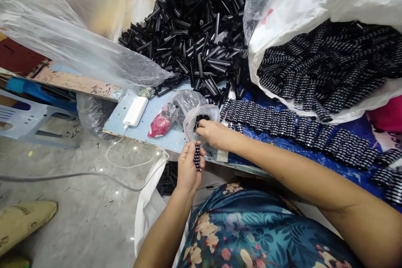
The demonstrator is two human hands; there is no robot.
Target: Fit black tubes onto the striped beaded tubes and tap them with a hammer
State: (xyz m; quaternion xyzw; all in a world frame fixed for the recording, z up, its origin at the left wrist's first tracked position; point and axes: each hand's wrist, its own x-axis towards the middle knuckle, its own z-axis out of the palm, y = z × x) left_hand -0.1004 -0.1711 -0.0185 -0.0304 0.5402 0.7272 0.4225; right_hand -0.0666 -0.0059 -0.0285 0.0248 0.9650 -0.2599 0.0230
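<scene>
Head view: left hand (188, 165) clamped on an illegible white-lettered cylinder (197, 157), right hand (214, 133) grip unclear.

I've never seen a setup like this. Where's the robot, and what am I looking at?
There's no robot: these are a person's two bare hands, seen by a camera on their head, looking forward and down. The left hand holds a black marked piece. The right hand has its fingers at the mouth of a small clear bag; whether they grip anything is hard to see. On the worktable lie a heap of black tubes, a white box with a cable, and a row of similar marked pieces. A white sack holds more.
</scene>
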